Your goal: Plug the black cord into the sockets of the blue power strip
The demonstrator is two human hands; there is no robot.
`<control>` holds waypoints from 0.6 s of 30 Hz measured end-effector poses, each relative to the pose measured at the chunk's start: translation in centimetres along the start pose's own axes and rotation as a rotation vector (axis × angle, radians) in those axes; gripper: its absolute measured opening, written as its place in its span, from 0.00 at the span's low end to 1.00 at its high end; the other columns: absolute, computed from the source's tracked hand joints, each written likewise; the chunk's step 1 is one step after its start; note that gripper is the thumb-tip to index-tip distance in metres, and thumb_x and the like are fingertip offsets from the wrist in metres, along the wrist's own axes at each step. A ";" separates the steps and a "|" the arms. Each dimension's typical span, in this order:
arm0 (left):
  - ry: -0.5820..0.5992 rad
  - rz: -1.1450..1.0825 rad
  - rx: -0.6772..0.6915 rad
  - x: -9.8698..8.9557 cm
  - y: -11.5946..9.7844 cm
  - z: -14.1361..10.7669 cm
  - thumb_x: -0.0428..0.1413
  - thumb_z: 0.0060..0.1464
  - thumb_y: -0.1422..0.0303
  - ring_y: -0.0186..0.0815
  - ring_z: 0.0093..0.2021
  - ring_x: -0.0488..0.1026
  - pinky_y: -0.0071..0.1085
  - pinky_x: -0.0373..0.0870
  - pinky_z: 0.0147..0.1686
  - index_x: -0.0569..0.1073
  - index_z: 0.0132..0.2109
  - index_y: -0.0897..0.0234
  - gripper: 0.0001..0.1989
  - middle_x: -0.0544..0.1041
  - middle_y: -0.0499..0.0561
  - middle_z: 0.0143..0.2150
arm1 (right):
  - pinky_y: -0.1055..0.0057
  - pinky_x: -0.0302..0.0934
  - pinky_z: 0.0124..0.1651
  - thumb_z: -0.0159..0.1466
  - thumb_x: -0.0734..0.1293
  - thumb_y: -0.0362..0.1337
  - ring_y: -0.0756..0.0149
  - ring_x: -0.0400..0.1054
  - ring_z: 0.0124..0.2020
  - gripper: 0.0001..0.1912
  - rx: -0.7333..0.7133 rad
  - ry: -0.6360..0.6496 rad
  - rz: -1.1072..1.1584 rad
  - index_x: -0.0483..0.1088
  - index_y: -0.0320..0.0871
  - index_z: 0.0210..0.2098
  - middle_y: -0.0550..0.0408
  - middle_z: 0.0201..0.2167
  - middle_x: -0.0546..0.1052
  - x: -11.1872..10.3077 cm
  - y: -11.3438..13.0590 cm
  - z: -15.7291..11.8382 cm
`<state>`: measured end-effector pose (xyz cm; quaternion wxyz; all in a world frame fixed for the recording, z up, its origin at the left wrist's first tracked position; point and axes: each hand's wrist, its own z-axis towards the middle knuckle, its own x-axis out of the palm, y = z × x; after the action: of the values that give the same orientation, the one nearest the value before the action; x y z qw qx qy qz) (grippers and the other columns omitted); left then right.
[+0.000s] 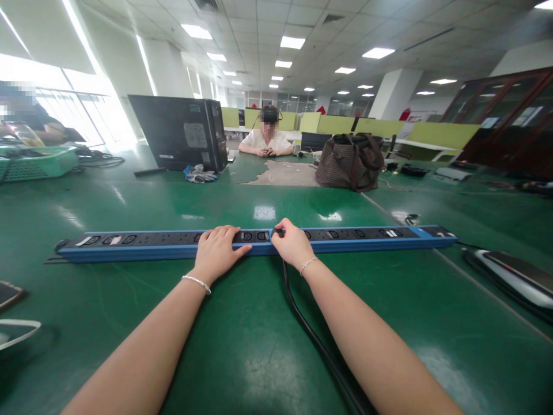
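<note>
A long blue power strip [147, 252] with a black socket face lies across the green table in front of me. My left hand [218, 246] rests over the strip left of its middle, fingers stretched across the top and thumb apart along the near side. Just right of the middle, my right hand [292, 244] is closed on a black plug at the socket face. Fingers cover most of the plug, so how deep it sits cannot be seen. A thick black power cord [307, 329] runs from under my right hand toward me.
Beyond the strip stand a black computer case [173, 132], grey-blue gloves [200, 173] and a brown bag [349, 162]. A person [266, 141] sits across the table. A green basket [38, 163] is at far left, a black-and-white device [514, 276] at right.
</note>
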<state>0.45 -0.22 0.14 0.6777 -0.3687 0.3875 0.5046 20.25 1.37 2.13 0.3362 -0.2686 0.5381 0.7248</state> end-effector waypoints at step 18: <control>-0.013 0.011 0.002 0.1 0.0 0.1 0.47 0.53 0.49 0.44 0.54 0.64 0.42 0.55 0.53 0.68 0.52 0.59 0.26 0.71 0.55 0.53 | 0.71 0.61 0.32 0.58 0.61 0.41 0.69 0.68 0.24 0.11 0.057 0.010 0.090 0.66 0.48 0.40 0.58 0.25 0.74 0.6 -0.6 -0.3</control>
<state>0.50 -0.11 0.07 0.6776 -0.3626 0.3857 0.5105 20.37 1.34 1.27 0.3080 -0.2381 0.5717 0.7222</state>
